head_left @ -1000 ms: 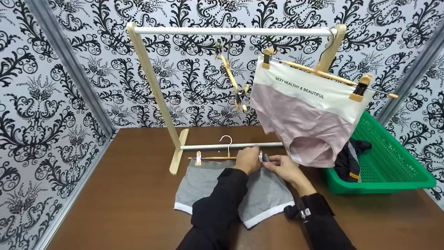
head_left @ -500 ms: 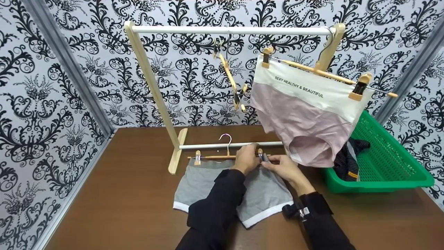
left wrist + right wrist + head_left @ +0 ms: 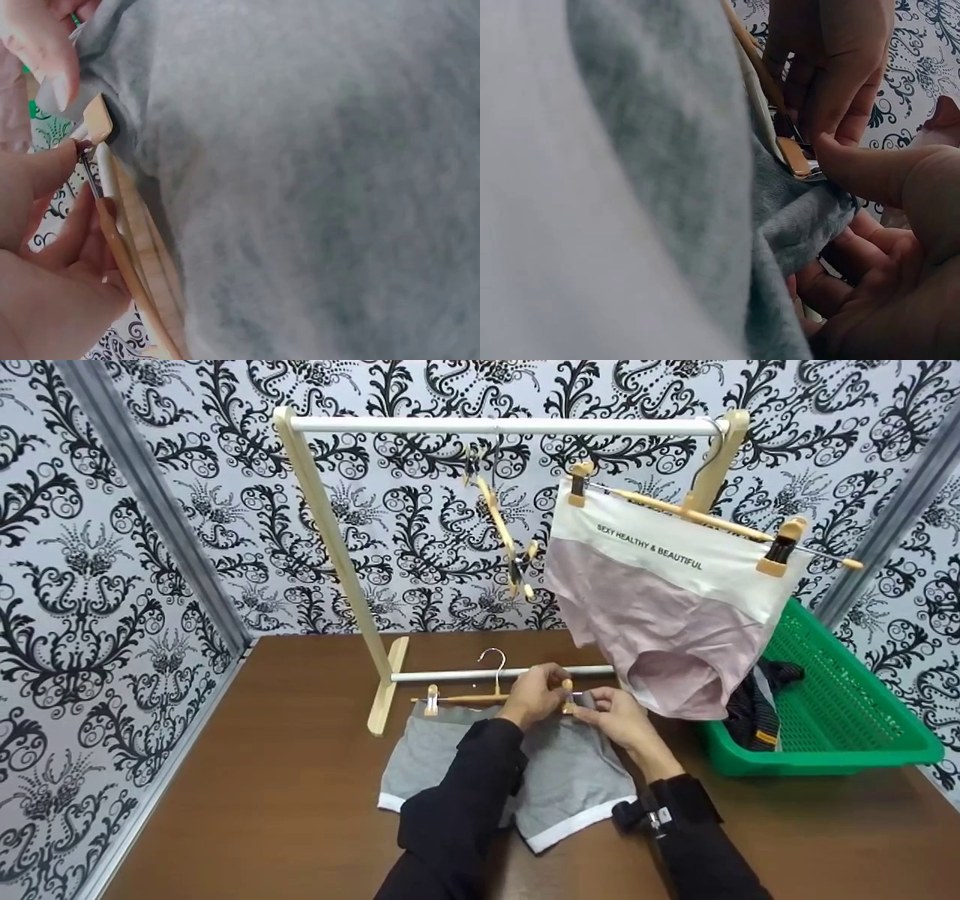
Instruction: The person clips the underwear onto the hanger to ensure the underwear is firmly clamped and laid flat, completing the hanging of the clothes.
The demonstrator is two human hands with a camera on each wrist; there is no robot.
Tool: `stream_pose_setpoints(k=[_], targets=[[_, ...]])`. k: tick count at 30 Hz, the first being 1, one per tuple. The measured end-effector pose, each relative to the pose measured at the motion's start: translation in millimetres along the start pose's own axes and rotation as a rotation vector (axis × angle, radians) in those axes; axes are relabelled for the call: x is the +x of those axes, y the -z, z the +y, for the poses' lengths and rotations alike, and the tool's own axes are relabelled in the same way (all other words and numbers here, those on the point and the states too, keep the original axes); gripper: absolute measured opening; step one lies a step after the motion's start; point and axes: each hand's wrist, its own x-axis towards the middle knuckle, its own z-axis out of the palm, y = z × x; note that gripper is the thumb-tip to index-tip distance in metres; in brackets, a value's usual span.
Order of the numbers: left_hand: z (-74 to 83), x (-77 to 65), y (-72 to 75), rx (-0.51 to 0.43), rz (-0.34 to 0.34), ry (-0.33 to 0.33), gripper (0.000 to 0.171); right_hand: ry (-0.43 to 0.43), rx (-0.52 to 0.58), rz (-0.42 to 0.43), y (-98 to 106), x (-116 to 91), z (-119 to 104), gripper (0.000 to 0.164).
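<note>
At left, the rack's pale post (image 3: 328, 525) slants toward 11 o'clock, its low crossbar (image 3: 435, 677) just behind the hanger (image 3: 472, 700). The hanger's left clip (image 3: 433, 701) sits on the waistband of the grey shorts (image 3: 562, 780), apparently to fix that corner. The shorts lie spread on the table (image 3: 300, 772), presumably so the waistband meets the bar evenly. The left hand (image 3: 534, 694), reaching in from 7 o'clock, pinches the right clip (image 3: 568, 697), likely to work or steady it; whether the clip bites the cloth, I cannot tell. The right hand (image 3: 619, 720), from 5 o'clock, grips the waistband's right corner, thumb at the clip, seemingly to hold that edge in place. Toward 2 o'clock the pink-and-white briefs (image 3: 645, 592) hang clipped by both corners, the green basket (image 3: 832, 765) beyond. The hanger's long axis runs 9 to 3, hook toward 12, tip turned to 9; the shorts stretch widest along that same line, leg openings toward 6
</note>
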Motion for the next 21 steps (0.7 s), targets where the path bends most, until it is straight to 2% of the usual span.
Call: stream_pose_setpoints(k=[3,5,10,15,21], targets=[[4.7,-1.6,1.3,0.015,-0.027,0.054,0.012,0.010,-0.003,0.012,0,0,1,0.030],[5.5,-1.9,0.7,0.033,-0.044,0.079,0.016,0.011,-0.015,0.018,0,0,1,0.028],[5.3,-0.2,-3.5,0.056,-0.062,0.102,0.025,0.007,-0.097,0.043,2,1,0,0.025],[10.7,-0.9,-5.0,0.070,-0.038,0.153,0.041,0.023,-0.067,0.043,2,0,0,0.023],[14.9,-0.4,-7.6,0.122,-0.013,0.218,0.040,0.042,-0.048,0.036,2,0,1,0.021]])
